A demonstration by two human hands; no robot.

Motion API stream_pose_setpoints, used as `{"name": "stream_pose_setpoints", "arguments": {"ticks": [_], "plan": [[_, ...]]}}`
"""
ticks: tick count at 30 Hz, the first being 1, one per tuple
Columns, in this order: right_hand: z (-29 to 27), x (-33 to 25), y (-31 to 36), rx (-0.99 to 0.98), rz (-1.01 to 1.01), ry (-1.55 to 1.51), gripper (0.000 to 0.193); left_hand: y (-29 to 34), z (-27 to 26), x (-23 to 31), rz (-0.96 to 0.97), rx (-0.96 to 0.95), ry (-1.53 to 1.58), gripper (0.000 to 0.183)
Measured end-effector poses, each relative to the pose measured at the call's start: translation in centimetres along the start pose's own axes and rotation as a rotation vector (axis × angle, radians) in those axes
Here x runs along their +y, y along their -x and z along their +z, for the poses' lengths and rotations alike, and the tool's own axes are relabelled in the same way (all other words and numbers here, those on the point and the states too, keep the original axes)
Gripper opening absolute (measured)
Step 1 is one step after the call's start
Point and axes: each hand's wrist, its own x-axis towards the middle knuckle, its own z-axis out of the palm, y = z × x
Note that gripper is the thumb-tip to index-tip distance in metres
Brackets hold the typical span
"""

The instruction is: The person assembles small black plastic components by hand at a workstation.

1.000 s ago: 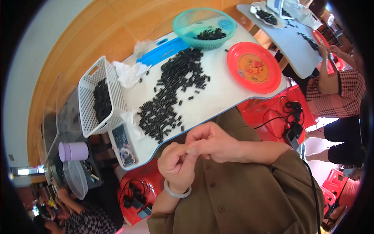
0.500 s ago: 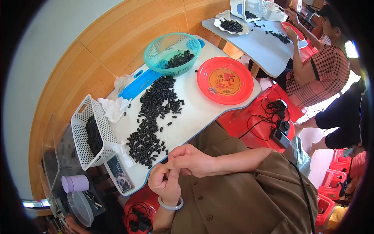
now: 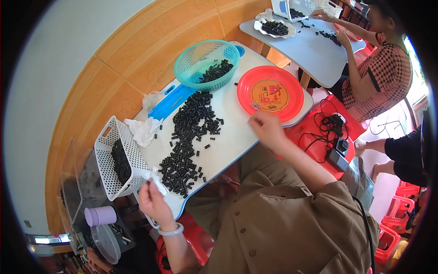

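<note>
My left hand (image 3: 154,202), with a pale bangle at the wrist, is closed in a pinch on a small black cylindrical piece (image 3: 148,182). It hovers beside the white perforated basket (image 3: 119,157), which has more black pieces inside. Over the near rim of the red round plate (image 3: 292,98) is my right hand (image 3: 268,131), its fingers pressed together. Whatever they hold, if anything, is hidden. A little heap of tiny silvery bits (image 3: 255,105) lies on the plate close to those fingertips. Between my hands, a long pile of black cylindrical pieces (image 3: 185,146) covers part of the white table (image 3: 232,137).
A green colander (image 3: 207,86) with black pieces stands at the back. Crumpled tissue (image 3: 143,131) and a blue strip (image 3: 171,101) lie left of the pile. Cables rest on a red stool (image 3: 315,130) at right. Another person (image 3: 378,77) works at the far table.
My hands were together in front of my chest and have parted. The left went leftward to the white basket, carrying a black piece; the right reached up to the red plate.
</note>
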Motion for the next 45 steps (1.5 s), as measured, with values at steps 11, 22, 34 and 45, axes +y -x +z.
{"name": "stream_pose_setpoints", "arguments": {"ticks": [11, 22, 34, 45], "plan": [[-6.7, 8.7, -3.5, 0.153, 0.134, 0.311, 0.018, -9.0, -3.0, -4.4, 0.184, 0.117, -0.524, 0.039], [-5.2, 8.9, -4.6, 0.134, -0.013, 0.502, 0.019, -7.3, 1.8, -2.5, 0.343, -0.067, -0.535, 0.016], [-5.0, 6.3, -4.2, 0.076, 0.046, 0.369, 0.015, -15.9, 8.3, -9.9, 0.351, -0.28, -0.84, 0.021], [-5.4, 7.2, -4.3, 0.023, 0.059, 0.339, 0.011, -16.3, 9.6, -11.5, 0.267, -0.257, -0.856, 0.016]]}}
